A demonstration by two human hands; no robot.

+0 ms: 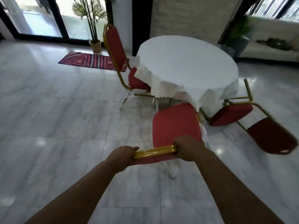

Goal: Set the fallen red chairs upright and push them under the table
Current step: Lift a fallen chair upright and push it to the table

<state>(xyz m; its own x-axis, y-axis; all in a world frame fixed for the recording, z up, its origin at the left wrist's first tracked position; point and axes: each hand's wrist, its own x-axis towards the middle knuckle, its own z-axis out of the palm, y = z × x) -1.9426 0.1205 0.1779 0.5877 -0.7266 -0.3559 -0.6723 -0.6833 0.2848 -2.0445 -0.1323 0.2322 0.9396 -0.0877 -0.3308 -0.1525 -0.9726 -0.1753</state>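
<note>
Left hand (124, 153) is gripping the left end of the gold top rail (155, 153), fingers curled over it. Right hand (187, 147) is gripping the right end the same way, so both hands are closed on that rail. The two hands are sitting apart, with bare rail showing between them.

The rail is topping the backrest of the near chair (176, 123). That chair is standing upright, seat facing the table (186, 62), and its front edge is just reaching under the hanging white tablecloth (161, 88). Most of the seat is still sticking out from the table.

The fallen chair (271, 136) is lying tipped over on the floor (64, 110), just right of the near chair and close to the table's right side. Its backrest is resting on the tiles and its gold legs are pointing up.

The far-left chair (114, 46) is standing upright on the table's left side, seat partly tucked under the cloth.

Behind it, a striped rug (90, 60) is lying on the floor and a potted palm (94, 44) is standing by the glass doors. Right background is too blurred to tell.
</note>
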